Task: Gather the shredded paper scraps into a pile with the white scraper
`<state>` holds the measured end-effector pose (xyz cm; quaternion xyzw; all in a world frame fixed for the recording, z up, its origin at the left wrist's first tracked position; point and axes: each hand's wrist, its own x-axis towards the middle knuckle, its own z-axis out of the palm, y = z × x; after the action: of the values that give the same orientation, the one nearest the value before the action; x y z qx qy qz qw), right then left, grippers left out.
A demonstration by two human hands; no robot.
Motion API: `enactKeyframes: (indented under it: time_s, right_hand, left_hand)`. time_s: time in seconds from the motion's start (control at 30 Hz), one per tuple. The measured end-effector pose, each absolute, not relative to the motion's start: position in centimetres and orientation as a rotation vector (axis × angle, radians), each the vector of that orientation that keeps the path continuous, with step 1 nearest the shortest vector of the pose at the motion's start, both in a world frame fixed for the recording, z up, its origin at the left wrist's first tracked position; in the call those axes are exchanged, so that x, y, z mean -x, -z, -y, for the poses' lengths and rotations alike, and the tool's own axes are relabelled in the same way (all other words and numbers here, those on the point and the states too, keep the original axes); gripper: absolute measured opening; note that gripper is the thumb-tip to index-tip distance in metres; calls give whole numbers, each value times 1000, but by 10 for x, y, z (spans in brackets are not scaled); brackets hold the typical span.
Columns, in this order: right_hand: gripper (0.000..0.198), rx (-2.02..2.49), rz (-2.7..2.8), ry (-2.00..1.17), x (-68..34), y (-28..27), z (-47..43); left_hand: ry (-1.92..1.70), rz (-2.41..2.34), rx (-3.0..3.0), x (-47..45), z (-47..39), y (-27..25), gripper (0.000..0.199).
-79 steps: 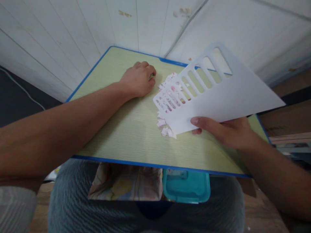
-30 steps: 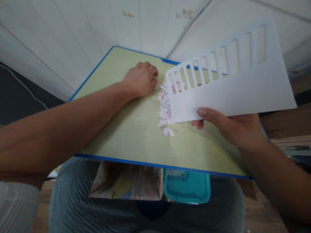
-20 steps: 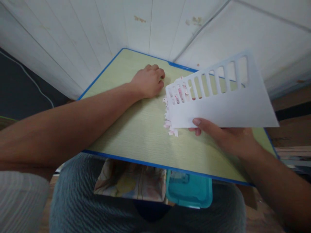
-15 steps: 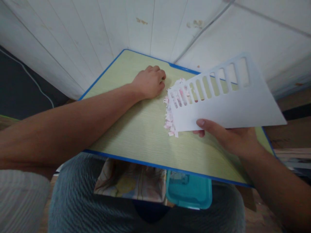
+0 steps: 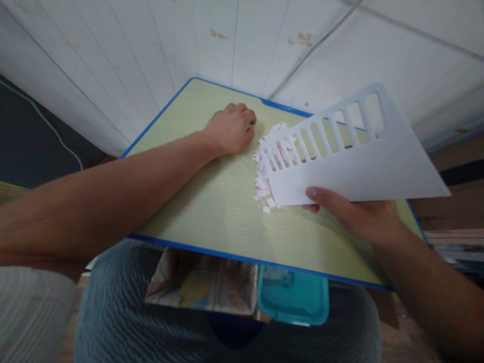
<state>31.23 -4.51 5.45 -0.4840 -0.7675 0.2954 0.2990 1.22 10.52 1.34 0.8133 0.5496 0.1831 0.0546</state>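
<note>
My right hand [image 5: 363, 217] grips a stiff white slotted sheet [image 5: 336, 176] by its lower edge, thumb on top and fingers underneath. A row of rounded slots, growing longer toward the right, runs along its upper part. The sheet's left end rests over or against a heap of small torn paper scraps [image 5: 261, 184], whitish and pink; some show through the slots. My left hand [image 5: 230, 128] lies on the small table [image 5: 212, 212] left of the heap, its fingers curled in and apart from the scraps. Nothing shows in it.
A blue rim edges the pale green tabletop, which stands against a white plank wall [image 5: 159, 45]. A grey cable [image 5: 317, 45] runs down the wall. Below the front edge, a patterned fabric pouch [image 5: 204, 287] and a turquoise plastic box [image 5: 295, 300] sit by my lap.
The sheet's left end has shifted very slightly down and right at the heap. One small scrap now lies apart at the heap's near end. My left hand stays in place.
</note>
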Motion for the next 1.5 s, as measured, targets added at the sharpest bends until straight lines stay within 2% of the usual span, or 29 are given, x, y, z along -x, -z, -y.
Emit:
enactKeyframes:
  time_s: [0.13,0.3,0.53,0.7,0.87,0.97,1.13,1.27,1.5]
  right_hand:
    - [38,1248,2112,-863,-310,-59,46]
    - [40,1255,2116,-759,-311,-58,43]
    - [35,1200,2120,-737,-308,-58,48]
    - [23,1201,2182,-848,-303,-65,62]
    - [22,1199,2288,-913,-291,-71,64]
    - [16,1169,2319,-852,-294,-69,62]
    - [22,1178,2301,-617,-303,-67,63]
    - [21,1105,2449,-731,-302,-72,65]
    - [14,1095,2373,-901,-303,-82,60]
  left_hand:
    - [-500,-1692,-2513,-12,-106,-13,46]
    - [-596,-1642,-2504,-10,-107,-11,44]
    - [-431,-1733,-2495,-18,-98,-24,46]
    - [-400,-1729,-2502,-19,-96,-26,47]
    - [-401,-1740,-2472,-19,-96,-26,47]
    - [-390,-1742,-2455,-19,-96,-27,48]
    - [-410,-1722,-2466,-19,-96,-27,47]
    - [-439,-1716,-2468,-17,-99,-24,48]
    - [-503,-1682,-2460,-14,-103,-19,46]
